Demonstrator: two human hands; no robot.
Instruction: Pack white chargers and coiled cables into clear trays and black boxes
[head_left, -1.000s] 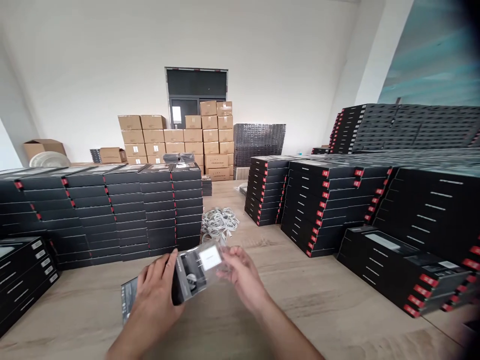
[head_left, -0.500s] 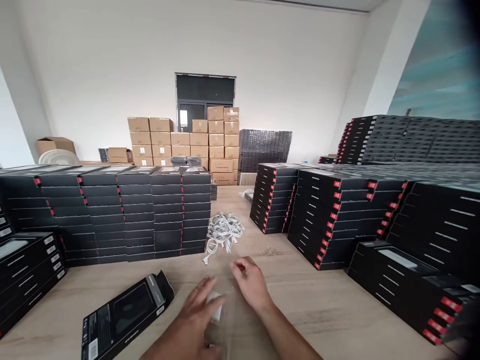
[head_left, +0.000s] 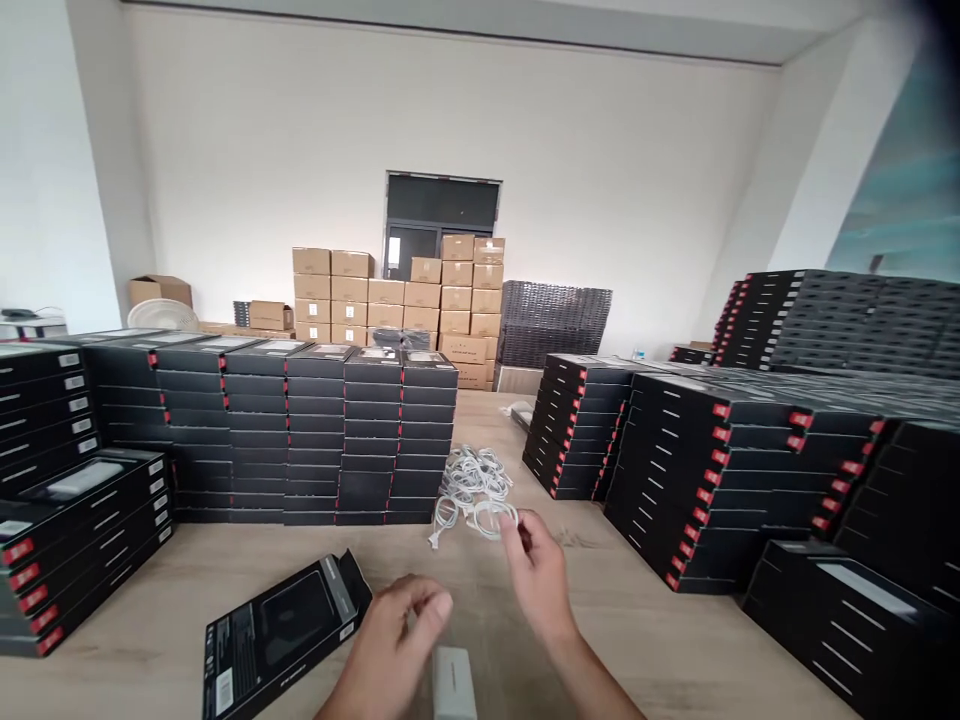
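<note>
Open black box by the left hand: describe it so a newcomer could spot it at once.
On the wooden table, between the left wall of stacked black boxes and the left hand, one black box lies alone. Unlike its stacked, closed neighbours, it lies flat with its end flap open.

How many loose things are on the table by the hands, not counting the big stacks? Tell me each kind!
open black box: 1
small white block: 1
pile of white cables: 1
Total: 3
</note>
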